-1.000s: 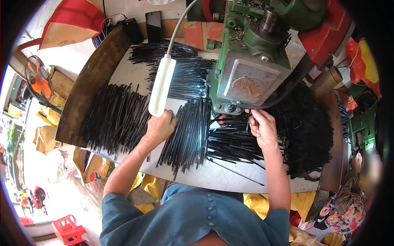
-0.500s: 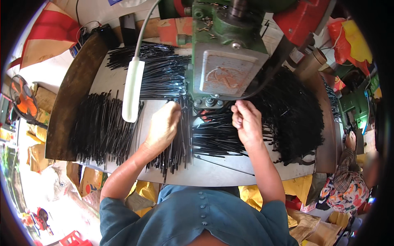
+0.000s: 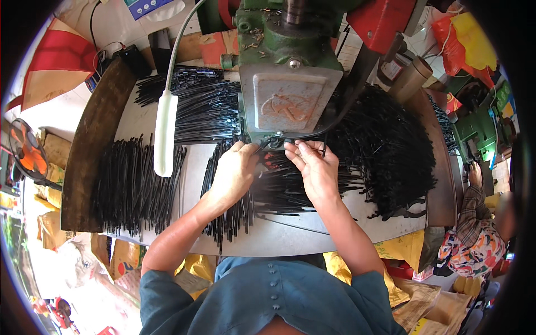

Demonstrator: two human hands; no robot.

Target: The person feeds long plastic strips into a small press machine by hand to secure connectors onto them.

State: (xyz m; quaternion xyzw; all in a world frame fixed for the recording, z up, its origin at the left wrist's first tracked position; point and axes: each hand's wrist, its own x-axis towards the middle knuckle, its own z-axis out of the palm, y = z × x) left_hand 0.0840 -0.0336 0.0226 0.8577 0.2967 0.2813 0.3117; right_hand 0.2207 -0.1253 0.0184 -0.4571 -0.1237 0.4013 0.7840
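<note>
My left hand (image 3: 237, 168) is closed at the lower left of the green press (image 3: 265, 47), its fingertips pinching a thin black rod that runs under the press head. At the lower right of that head, my right hand (image 3: 317, 172) has its thumb and fingers pinched on a thin black rod too; a short dark piece stands up beside its fingers. The press head carries a grey plate (image 3: 290, 101) with a worn reddish mark. Below it, between my hands, lie more black rods (image 3: 285, 192). The exact tips of the held pieces are hidden by my fingers.
Bundles of black rods lie at the left (image 3: 139, 187) and behind (image 3: 206, 109), with a large tangled heap (image 3: 385, 151) at the right. A white lamp (image 3: 166, 134) hangs over the metal table (image 3: 290, 237). A brown raised edge (image 3: 92, 151) bounds its left side. Another person (image 3: 472, 245) sits far right.
Both hands have moved inward to the underside of the press head. My right hand has turned and moved left, and the whole view has shifted slightly.
</note>
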